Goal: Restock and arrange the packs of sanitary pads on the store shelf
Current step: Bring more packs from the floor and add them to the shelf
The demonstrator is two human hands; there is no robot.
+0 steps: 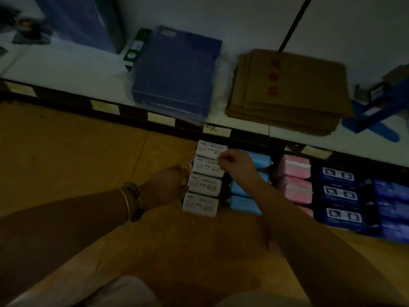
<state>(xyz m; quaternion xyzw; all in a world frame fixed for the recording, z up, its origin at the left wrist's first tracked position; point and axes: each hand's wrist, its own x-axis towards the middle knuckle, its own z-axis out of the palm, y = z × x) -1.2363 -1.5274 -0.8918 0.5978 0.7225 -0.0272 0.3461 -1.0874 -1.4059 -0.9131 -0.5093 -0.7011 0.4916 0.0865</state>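
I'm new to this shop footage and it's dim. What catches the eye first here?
The left hand touches and the right hand pinches the column of white packs in the centre. Right of it sit light blue packs, pink packs and dark blue packs. On the shelf above lie a blue box and a brown cardboard stack.

Nothing is reading clearly in this dim, blurred view. Red characters are running down the top brown envelope (pixel 298 85) at the far right. Dark scribbles are showing on one shelf-edge tag (pixel 217 130), and small print is covering the white packs (pixel 204 185), all too smeared to make out.
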